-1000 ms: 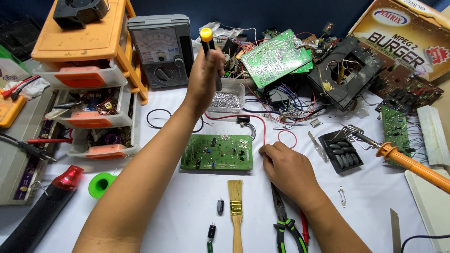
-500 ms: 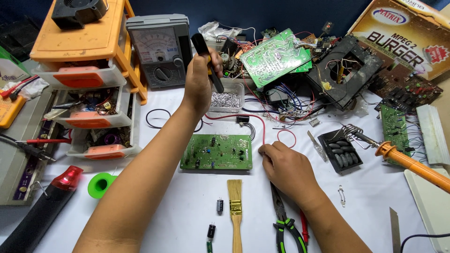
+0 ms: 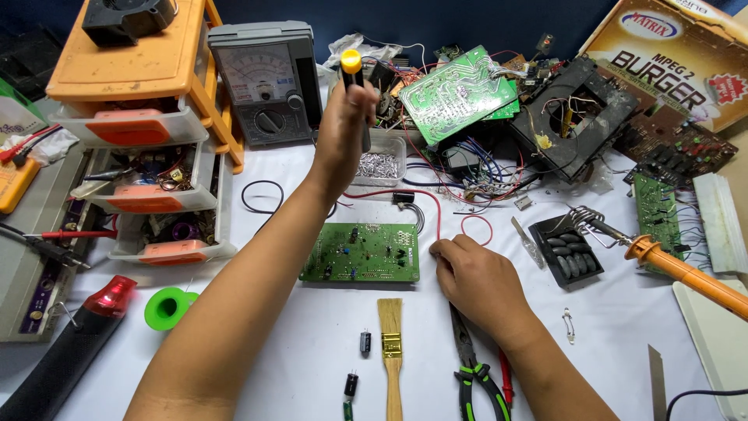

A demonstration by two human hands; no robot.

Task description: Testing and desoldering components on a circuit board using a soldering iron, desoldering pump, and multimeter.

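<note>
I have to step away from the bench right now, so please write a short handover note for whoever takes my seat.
Left hand is raised over the small clear tray of metal parts, gripping a black tool with a yellow cap.
Right hand rests on the white table, fingertips at the right edge of the green circuit board, which lies flat.
Brush and pliers lie untouched below. The tool has not reached the board; board work remains.

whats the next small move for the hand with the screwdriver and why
Probably bring the left hand down to the green circuit board: it holds the yellow-capped screwdriver raised above the parts tray, while the right hand rests at the board's right edge.
</note>
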